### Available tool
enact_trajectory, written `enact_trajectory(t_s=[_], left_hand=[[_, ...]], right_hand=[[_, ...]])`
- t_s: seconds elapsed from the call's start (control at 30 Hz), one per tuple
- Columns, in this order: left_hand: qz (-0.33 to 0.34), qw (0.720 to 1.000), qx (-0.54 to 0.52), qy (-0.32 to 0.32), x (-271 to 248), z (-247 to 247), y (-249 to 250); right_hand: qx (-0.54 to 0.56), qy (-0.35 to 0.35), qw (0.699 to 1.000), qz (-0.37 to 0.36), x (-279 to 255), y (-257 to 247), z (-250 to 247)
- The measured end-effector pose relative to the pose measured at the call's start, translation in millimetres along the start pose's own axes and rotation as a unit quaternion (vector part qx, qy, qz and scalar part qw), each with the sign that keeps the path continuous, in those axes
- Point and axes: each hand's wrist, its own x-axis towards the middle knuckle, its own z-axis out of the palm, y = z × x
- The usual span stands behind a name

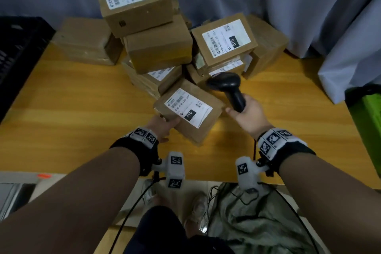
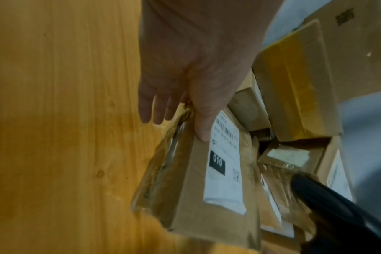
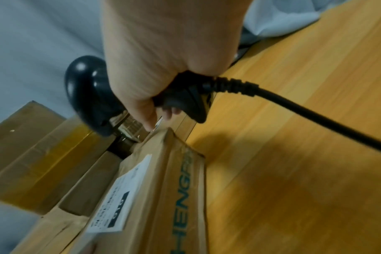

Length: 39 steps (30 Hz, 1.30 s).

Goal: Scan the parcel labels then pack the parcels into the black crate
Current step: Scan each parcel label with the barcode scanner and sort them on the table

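Note:
A brown cardboard parcel [image 1: 191, 113] with a white "010" label facing up is tilted over the wooden table [image 1: 82, 99], in front of the pile of parcels [image 1: 158, 47]. My left hand [image 1: 165, 128] grips its near-left corner, thumb [image 2: 203, 127] on top beside the label and fingers beneath. My right hand [image 1: 249, 113] is wrapped round the handle of a black barcode scanner [image 1: 228, 86]. The scanner's head sits just past the parcel's far right corner. In the right wrist view the scanner [image 3: 87, 89] hangs above the parcel [image 3: 152, 197]. The black crate [image 1: 18, 51] stands at the far left.
The scanner's black cable [image 3: 294, 106] trails back over the table to the right. A green container [image 1: 367, 126] and a white bag [image 1: 350, 57] stand at the right edge. Grey curtain hangs behind the pile. Bare tabletop lies between the crate and the held parcel.

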Motion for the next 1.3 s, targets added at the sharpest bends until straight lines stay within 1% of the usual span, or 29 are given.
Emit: enact_trajectory(t_s=[0.07, 0.1, 0.2, 0.33, 0.4, 0.5, 0.57, 0.63, 0.67, 0.73, 0.8, 0.87, 0.93, 1.03, 1.1, 1.2, 1.3], left_hand=[[-0.001, 1.000, -0.003, -0.021, -0.2, -4.8, -0.3], [-0.004, 1.000, -0.005, -0.029, 1.3, -7.7, -1.5], [-0.024, 0.998, -0.033, -0.050, 0.6, -13.9, -5.9], [-0.030, 0.992, -0.041, -0.120, -1.2, -17.0, -10.9], [-0.021, 0.991, -0.054, -0.124, -2.3, -14.2, -11.5], [0.000, 0.988, -0.111, -0.112, -7.8, -3.2, -9.8], [0.033, 0.988, -0.119, -0.091, -10.7, 4.1, -4.0], [0.082, 0.990, -0.095, -0.068, -12.5, 7.1, 5.7], [0.106, 0.989, -0.084, -0.069, -15.5, 6.7, 11.9], [0.147, 0.983, -0.055, -0.091, -23.4, 2.5, 26.3], [0.187, 0.976, -0.028, -0.110, -35.0, -6.5, 44.1], [0.228, 0.967, -0.023, -0.107, -48.3, -20.2, 68.2], [0.250, 0.963, -0.028, -0.100, -62.3, -38.6, 96.4], [0.291, 0.951, -0.004, -0.108, -88.1, -72.2, 134.5], [0.317, 0.943, 0.002, -0.102, -99.1, -97.7, 152.1], [0.345, 0.935, -0.037, -0.080, -100.2, -134.9, 167.7], [0.363, 0.929, -0.074, -0.019, -94.8, -165.6, 179.8]], right_hand=[[0.011, -0.043, 0.999, -0.025, 4.3, -6.9, 17.1], [0.017, -0.057, 0.998, -0.026, 5.1, -8.2, 24.5], [0.019, -0.081, 0.997, -0.007, 3.2, -5.4, 37.0], [0.023, -0.100, 0.994, 0.032, -4.6, 9.3, 37.0], [0.021, -0.105, 0.994, 0.039, -7.2, 11.2, 33.6], [0.009, -0.121, 0.992, 0.038, -10.8, 10.3, 25.8], [0.013, -0.114, 0.993, 0.032, -17.0, 11.7, 19.9], [0.025, -0.083, 0.996, 0.015, -27.1, 13.2, 14.7], [0.032, -0.061, 0.998, 0.004, -33.1, 12.3, 11.6], [0.056, -0.012, 0.998, -0.024, -41.4, 4.6, 4.4], [0.073, 0.027, 0.996, -0.051, -41.8, -12.1, -4.6], [0.083, 0.061, 0.992, -0.070, -34.4, -35.2, -15.5], [0.094, 0.093, 0.987, -0.092, -25.0, -62.0, -27.9], [0.140, 0.125, 0.974, -0.127, -14.5, -102.7, -45.2], [0.172, 0.120, 0.966, -0.149, -12.7, -133.1, -54.9], [0.180, 0.132, 0.958, -0.178, -9.6, -179.8, -66.1], [0.223, 0.089, 0.956, -0.166, -4.1, -232.4, -75.7]])
